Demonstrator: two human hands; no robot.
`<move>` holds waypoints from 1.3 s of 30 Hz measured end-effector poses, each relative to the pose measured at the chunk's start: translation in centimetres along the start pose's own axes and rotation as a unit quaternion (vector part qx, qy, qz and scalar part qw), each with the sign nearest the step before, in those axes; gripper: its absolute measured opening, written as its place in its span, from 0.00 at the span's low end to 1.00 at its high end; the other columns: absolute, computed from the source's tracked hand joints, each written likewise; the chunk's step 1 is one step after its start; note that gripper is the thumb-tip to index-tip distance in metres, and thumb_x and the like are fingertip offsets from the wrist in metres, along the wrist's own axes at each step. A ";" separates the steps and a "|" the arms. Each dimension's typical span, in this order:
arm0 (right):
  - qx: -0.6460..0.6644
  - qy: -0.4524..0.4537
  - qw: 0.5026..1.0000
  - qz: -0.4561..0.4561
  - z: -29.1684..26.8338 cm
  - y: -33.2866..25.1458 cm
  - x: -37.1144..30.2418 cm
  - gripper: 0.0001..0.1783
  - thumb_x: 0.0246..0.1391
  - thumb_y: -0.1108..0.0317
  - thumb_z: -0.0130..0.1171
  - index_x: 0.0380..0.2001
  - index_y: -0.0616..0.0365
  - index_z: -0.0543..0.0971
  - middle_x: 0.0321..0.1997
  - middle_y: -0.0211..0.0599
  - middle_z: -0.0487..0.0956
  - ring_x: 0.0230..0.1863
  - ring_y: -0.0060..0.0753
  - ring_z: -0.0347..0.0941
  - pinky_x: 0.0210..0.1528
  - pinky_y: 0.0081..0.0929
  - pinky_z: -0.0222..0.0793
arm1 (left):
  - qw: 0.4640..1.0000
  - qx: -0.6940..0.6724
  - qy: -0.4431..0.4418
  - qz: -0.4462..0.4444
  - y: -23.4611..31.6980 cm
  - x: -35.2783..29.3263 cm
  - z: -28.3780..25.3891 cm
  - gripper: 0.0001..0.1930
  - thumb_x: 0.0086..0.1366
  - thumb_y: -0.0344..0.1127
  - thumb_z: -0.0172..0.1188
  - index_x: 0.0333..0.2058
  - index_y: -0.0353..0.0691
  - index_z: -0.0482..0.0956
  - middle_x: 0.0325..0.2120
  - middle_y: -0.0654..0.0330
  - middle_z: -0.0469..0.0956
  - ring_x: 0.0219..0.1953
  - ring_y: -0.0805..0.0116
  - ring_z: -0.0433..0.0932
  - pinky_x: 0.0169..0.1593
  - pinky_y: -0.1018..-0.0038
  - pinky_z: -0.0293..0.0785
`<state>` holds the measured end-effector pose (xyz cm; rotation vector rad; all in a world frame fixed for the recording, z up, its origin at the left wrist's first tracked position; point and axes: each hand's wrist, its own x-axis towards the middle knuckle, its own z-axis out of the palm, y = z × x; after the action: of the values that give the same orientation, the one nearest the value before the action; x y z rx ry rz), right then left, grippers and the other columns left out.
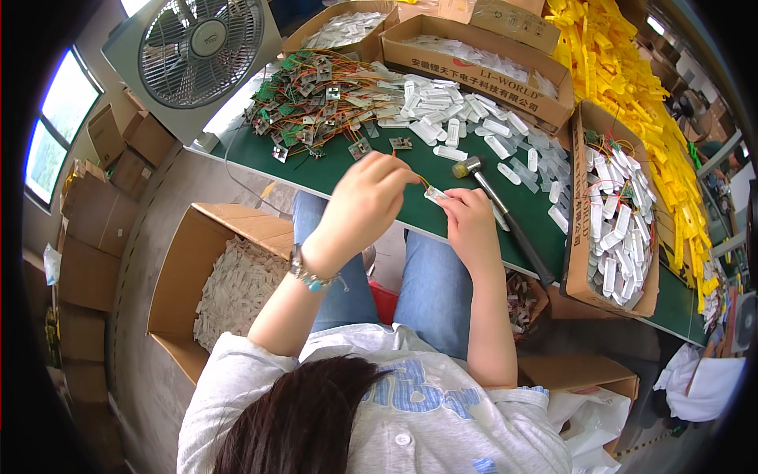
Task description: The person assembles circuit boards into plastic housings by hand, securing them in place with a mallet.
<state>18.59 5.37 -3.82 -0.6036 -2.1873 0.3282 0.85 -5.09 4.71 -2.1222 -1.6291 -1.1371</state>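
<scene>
Casing [435,194] juts leftward from fingers [453,204] of the right hand [472,220].

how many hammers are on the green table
1. The hammer lies on the green table to the right of the right hand, its head at the far end. Any under the heaped parts would be hidden.

A bare patch of green counter [545,243] lies open between the hammer [509,219] and the cardboard box [581,189], whose wall blocks passage rightward. The hammer obstructs the right hand's [472,220] outer side. Heaped wired boards [308,107] and white strips [442,107] crowd the area beyond both hands.
</scene>
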 end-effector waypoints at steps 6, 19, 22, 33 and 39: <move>-0.019 -0.005 1.000 0.004 -0.3 -0.2 0.0 0.13 0.45 0.81 0.62 0.36 0.58 0.85 0.41 0.34 0.80 0.43 0.41 0.74 0.48 0.39 0.70 | 0.998 0.029 -0.050 0.039 -2.5 -1.6 5.5 0.11 0.53 0.24 0.62 0.37 0.39 0.80 0.35 0.61 0.76 0.40 0.60 0.76 0.47 0.65 0.76; -0.021 -0.028 0.999 0.040 -0.3 -0.8 0.3 0.15 0.43 0.82 0.62 0.37 0.58 0.84 0.42 0.34 0.79 0.44 0.41 0.73 0.48 0.39 0.70 | 0.998 -0.054 -0.027 -0.032 -4.5 -1.7 7.0 0.05 0.56 0.27 0.65 0.32 0.38 0.78 0.32 0.60 0.74 0.38 0.58 0.74 0.43 0.65 0.76; -0.026 -0.034 0.998 0.046 -0.5 -0.9 0.3 0.16 0.42 0.83 0.62 0.37 0.58 0.84 0.42 0.33 0.79 0.43 0.41 0.73 0.48 0.38 0.70 | 0.997 -0.065 -0.033 -0.029 -4.7 -1.9 7.3 0.04 0.56 0.26 0.64 0.31 0.39 0.78 0.32 0.59 0.74 0.37 0.57 0.74 0.42 0.65 0.75; -0.039 -0.038 0.997 0.055 -0.7 -1.2 0.4 0.17 0.42 0.82 0.63 0.38 0.56 0.84 0.43 0.32 0.79 0.43 0.40 0.73 0.48 0.39 0.69 | 0.997 -0.075 -0.025 0.012 -4.6 -2.2 6.9 0.06 0.52 0.25 0.66 0.30 0.38 0.80 0.27 0.60 0.75 0.31 0.60 0.75 0.35 0.66 0.75; -0.036 -0.053 0.996 0.064 -0.8 -1.5 0.5 0.17 0.42 0.82 0.63 0.38 0.56 0.84 0.44 0.32 0.79 0.44 0.40 0.73 0.48 0.38 0.69 | 0.992 -0.103 -0.065 0.021 -5.0 -2.2 5.9 0.06 0.52 0.24 0.66 0.31 0.38 0.81 0.29 0.59 0.76 0.33 0.59 0.76 0.37 0.66 0.76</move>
<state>18.49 4.37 -2.30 -0.7847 -2.2746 0.3570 -1.21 -1.33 -2.10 -2.3942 -1.5715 -1.2234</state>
